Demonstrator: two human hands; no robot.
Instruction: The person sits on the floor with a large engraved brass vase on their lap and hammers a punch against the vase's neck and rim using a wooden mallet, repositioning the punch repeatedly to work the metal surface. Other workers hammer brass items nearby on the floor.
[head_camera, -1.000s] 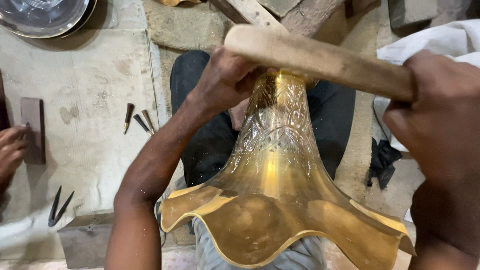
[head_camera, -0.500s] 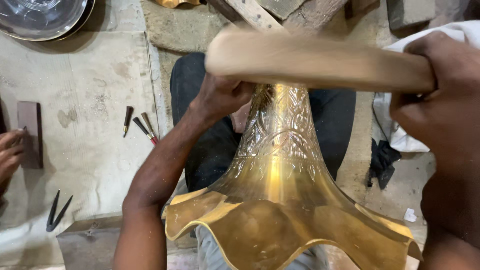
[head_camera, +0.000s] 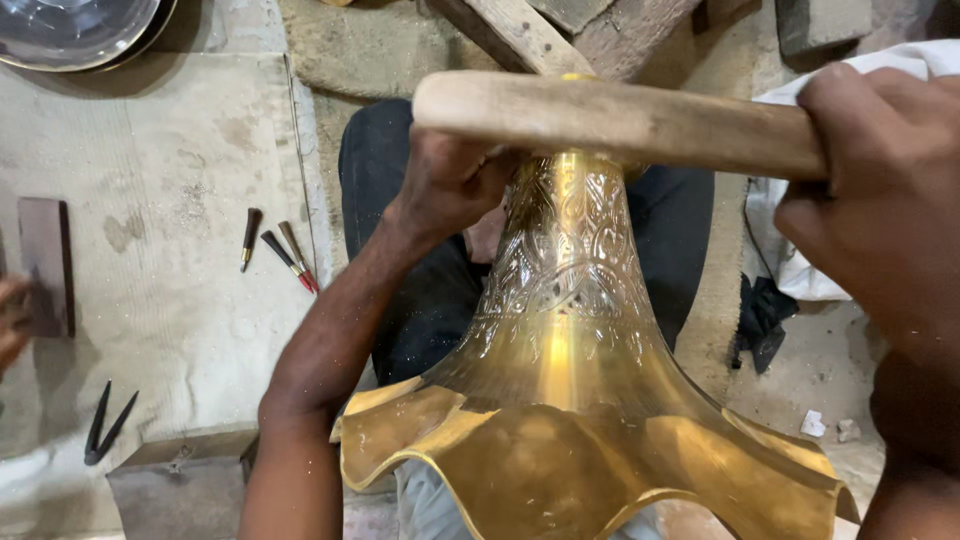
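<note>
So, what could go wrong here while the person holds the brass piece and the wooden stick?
1. The left hand grips the narrow end of the brass horn right under the wooden stick held by the right hand; a blow there might catch the fingers.
2. The horn's wavy flared rim points toward the person and may have a thin edge.
3. Small pointed tools lie loose on the floor beside the leg.

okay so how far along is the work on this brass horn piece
Done, by the look of it: the brass horn already has its wavy flared rim and an engraved pattern around the neck. In hand: the left hand steadies the neck while the right hand holds a wooden mallet across the narrow end. What remains can't be told from here.
</note>
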